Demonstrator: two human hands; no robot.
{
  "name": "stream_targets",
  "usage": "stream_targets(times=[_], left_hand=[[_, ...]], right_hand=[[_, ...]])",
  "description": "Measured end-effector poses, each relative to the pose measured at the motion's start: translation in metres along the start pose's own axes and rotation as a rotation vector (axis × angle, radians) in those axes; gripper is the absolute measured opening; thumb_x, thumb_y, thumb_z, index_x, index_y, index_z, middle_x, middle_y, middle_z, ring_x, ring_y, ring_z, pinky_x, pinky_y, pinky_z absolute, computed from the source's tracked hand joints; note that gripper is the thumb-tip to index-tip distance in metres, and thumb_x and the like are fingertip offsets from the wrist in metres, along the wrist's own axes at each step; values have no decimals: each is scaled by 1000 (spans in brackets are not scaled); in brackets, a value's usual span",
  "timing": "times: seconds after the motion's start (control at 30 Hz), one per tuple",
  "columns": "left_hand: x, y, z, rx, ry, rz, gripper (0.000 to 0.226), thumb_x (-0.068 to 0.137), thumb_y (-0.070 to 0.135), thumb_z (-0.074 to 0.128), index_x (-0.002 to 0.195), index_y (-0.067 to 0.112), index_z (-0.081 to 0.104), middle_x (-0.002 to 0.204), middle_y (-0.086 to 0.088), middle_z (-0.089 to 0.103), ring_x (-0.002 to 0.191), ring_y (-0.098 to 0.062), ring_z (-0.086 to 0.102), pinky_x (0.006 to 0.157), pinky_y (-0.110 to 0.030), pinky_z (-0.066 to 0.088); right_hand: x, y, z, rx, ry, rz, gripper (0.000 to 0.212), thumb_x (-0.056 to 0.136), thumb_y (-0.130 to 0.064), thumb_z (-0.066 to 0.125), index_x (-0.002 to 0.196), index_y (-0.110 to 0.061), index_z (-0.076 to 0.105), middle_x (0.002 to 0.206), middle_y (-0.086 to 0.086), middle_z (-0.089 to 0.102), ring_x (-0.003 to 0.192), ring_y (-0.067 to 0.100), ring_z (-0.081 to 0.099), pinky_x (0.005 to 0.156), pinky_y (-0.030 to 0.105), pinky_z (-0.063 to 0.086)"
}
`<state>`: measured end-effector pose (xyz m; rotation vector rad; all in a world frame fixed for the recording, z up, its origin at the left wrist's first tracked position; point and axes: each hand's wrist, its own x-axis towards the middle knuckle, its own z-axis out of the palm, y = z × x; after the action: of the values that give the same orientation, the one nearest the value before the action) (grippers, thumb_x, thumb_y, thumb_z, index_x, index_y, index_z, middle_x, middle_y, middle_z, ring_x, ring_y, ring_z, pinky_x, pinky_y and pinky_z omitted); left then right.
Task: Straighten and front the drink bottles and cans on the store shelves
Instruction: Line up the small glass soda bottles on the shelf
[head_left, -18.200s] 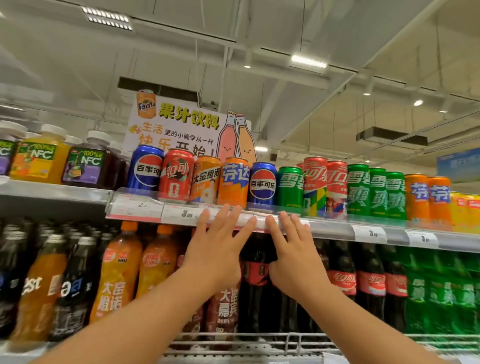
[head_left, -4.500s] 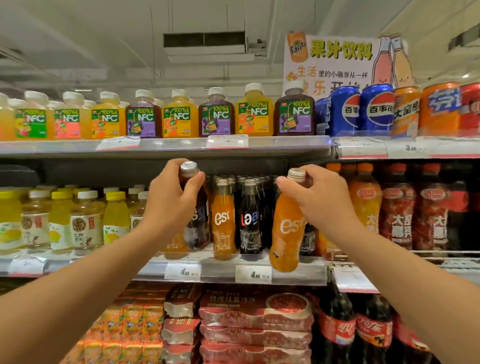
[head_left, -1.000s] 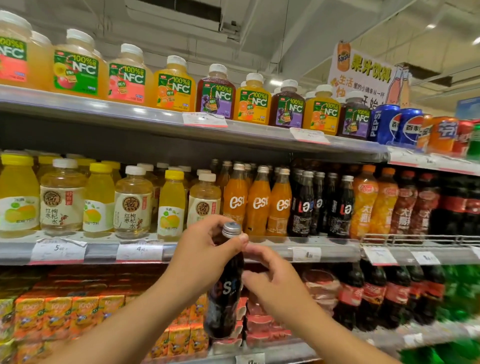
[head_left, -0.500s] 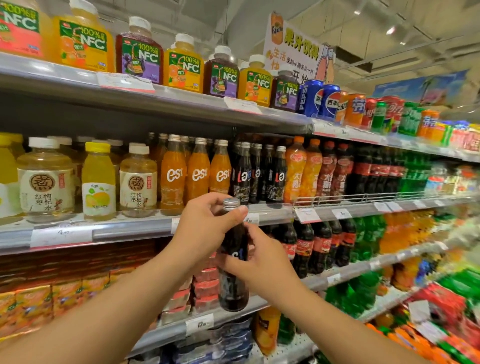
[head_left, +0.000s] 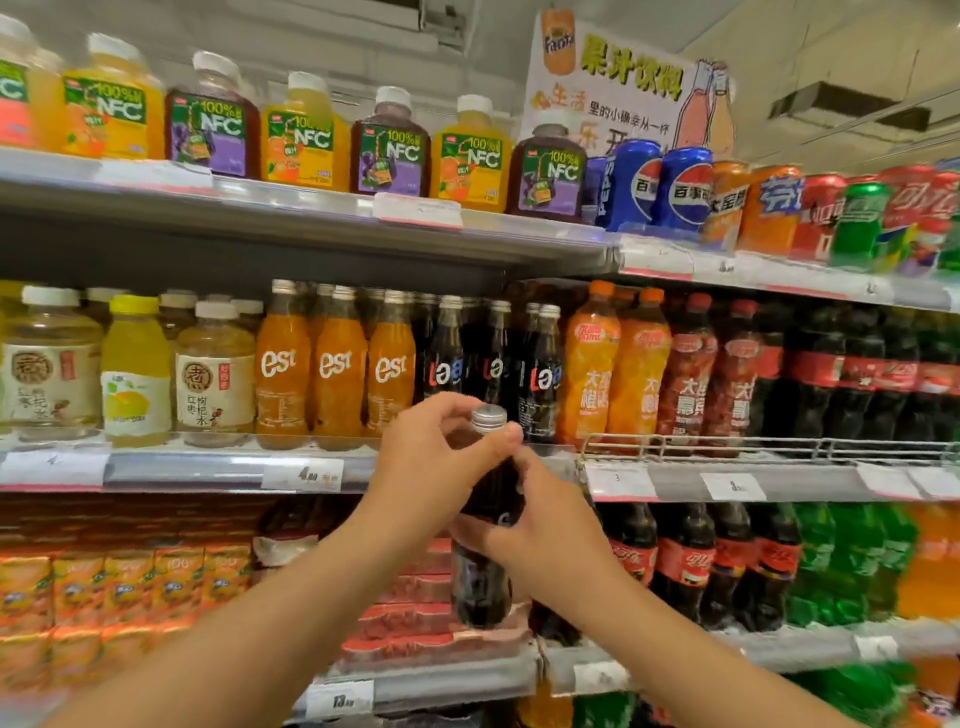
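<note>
Since half a second ago the dark cola bottle (head_left: 480, 566) sits in much the same two-handed hold, off the shelf, while the view has swung back left to face the est rows squarely.

Left hand (head_left: 434, 467): grasping the bottle at neck and shoulder, thumb and fingers curled just under the silver cap (head_left: 489, 417). Right hand (head_left: 545, 530): fingers wrapped round the bottle's middle, over the label. Bottle roughly upright, held in the air in front of the middle shelf's front edge (head_left: 218, 467), below the black est bottles (head_left: 493, 364). Label only partly readable past the fingers; which way it faces, cannot tell for sure.

Progress, judged from the shelves as they lie:
- Orange est bottles (head_left: 335, 366) at the front edge of the middle shelf, logos forward, in line. Looks done.
- Black est bottles beside them: labels show but read reversed or partly turned. Probably still want turning.
- NFC juice bottles (head_left: 306, 135) on the top shelf: labels forward, even row.
- Cans (head_left: 685, 189) toward the right end of the top shelf: mostly fronted, some blur.
- Held bottle not yet put back; likely belongs with the black est row.

Lower shelves and far right too blurred to judge.
</note>
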<state>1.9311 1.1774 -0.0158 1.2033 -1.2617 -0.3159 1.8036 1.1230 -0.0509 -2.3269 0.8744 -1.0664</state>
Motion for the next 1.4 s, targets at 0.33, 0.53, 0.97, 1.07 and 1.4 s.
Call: stream_targets(times=[0.33, 0.53, 0.97, 1.07, 1.4], left_hand=[[12, -97, -41, 1305, -219, -52, 76, 95, 44, 49, 155, 21, 8, 162, -11, 0, 148, -29, 3, 120, -43, 11], [16, -107, -19, 1484, -402, -179, 97, 92, 30, 53, 149, 12, -23, 146, -32, -36, 139, -48, -27, 117, -53, -3], [29, -97, -14, 1596, -520, -210, 99, 92, 25, 57, 147, 2, -22, 145, -43, -22, 138, -59, -11, 116, -59, 13], [28, -97, -13, 1624, -522, -205, 100, 91, 25, 57, 146, 0, -23, 144, -45, -22, 137, -61, -10, 115, -61, 13], [26, -99, -7, 1658, -494, -220, 109, 89, 33, 64, 147, 1, -23, 145, -45, -20, 137, -62, -8, 115, -61, 14]], right_hand=[[111, 9, -82, 77, 106, -171, 48, 75, -50, 76, 111, -36, 48, 102, -16, 65, 90, 8, 65, 75, 42, 59], [152, 14, -75, -20, 81, -154, 49, 77, -52, 74, 113, -37, 44, 100, -18, 60, 89, 9, 63, 71, 40, 61], [177, 28, -44, -284, 36, 39, 90, 82, -54, 69, 149, -18, 20, 90, -2, 58, 69, 19, 67, 62, 45, 60], [178, 25, -40, -336, 20, 53, 87, 81, -55, 69, 145, -14, 26, 115, 7, 59, 81, 22, 66, 69, 44, 60], [185, 21, -35, -362, 28, 112, 100, 80, -43, 76, 153, -18, 13, 102, 6, 61, 67, 18, 69, 61, 40, 61]])
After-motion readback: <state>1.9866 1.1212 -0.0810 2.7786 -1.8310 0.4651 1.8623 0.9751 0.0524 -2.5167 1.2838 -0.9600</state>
